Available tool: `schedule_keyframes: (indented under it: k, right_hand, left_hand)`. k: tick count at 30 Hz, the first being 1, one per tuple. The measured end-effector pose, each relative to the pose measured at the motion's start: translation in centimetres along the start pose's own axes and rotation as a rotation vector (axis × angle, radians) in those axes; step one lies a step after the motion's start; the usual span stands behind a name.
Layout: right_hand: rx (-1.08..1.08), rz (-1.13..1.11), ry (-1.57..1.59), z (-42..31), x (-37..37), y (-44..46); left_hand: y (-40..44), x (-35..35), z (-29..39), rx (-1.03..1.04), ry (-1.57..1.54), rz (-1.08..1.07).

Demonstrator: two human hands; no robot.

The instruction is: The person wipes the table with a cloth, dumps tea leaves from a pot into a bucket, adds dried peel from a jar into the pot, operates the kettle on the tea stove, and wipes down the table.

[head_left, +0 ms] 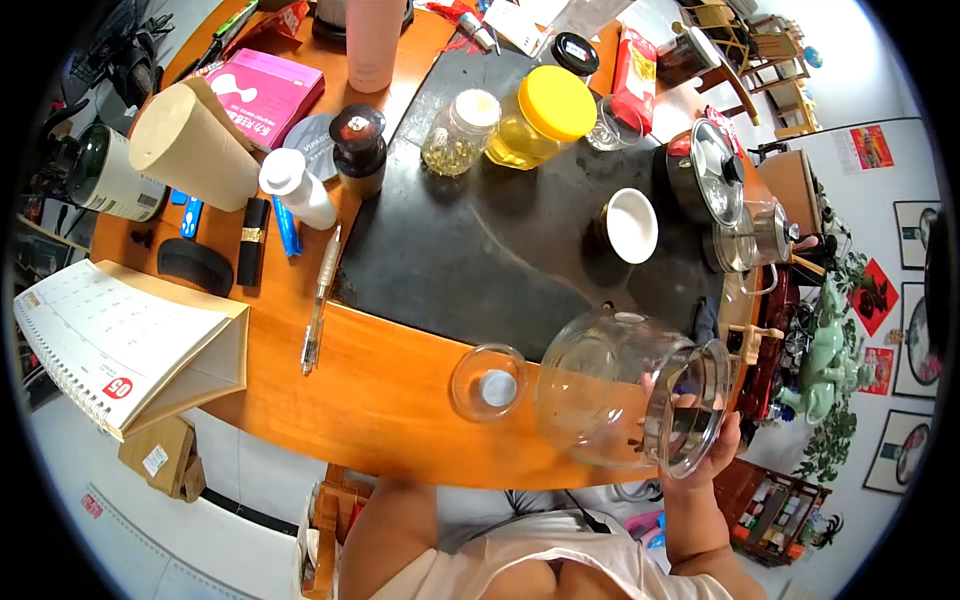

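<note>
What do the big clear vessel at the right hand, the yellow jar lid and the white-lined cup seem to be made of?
Clear vessel: likely glass, smooth and glossy; see-through with bright reflections, though clear plastic is possible.
Yellow lid: probably plastic; opaque, evenly coloured.
Cup: perhaps glazed ceramic, its inside smooth white.

Single head-worn view, facing forward and steeply down over the desk (400, 370).
A wide round lens bends the edges and blackens the corners; the wearer's pale shirt (470, 570) crosses the bottom, the right hand (716, 455) shows close at lower right, and the wall (845, 200) lies farther off, right.
</note>
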State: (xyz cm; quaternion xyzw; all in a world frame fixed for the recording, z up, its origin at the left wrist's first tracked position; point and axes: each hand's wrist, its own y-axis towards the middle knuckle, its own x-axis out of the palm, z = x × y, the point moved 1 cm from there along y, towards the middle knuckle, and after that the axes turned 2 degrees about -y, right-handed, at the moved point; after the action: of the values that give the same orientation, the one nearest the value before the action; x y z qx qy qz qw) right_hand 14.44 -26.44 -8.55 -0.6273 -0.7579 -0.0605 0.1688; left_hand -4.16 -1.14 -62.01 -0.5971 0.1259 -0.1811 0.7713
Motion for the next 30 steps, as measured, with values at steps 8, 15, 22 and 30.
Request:
schedule_keyframes:
  k: [8, 15, 22, 30]
  right_hand:
    - [-0.016, 0.210, 0.000, -1.5, 1.9, 0.2]
    - [0.015, 0.332, -0.207, -4.5, 2.1, 0.1]
    - [0.030, 0.394, -0.198, -4.0, 0.3, -0.9]
    - [-0.016, 0.491, -0.094, -0.5, -0.3, -2.2]
  left_hand:
    - [-1.8, -2.4, 3.5, 0.036, 0.030, -0.051]
    - [-9.5, -6.4, 7.2, 0.042, 0.083, -0.099]
    - [-20.6, -12.5, 9.8, 0.090, 0.491, 0.004]
    - [-32.7, -13.2, 12.4, 0.135, 0.705, -0.171]
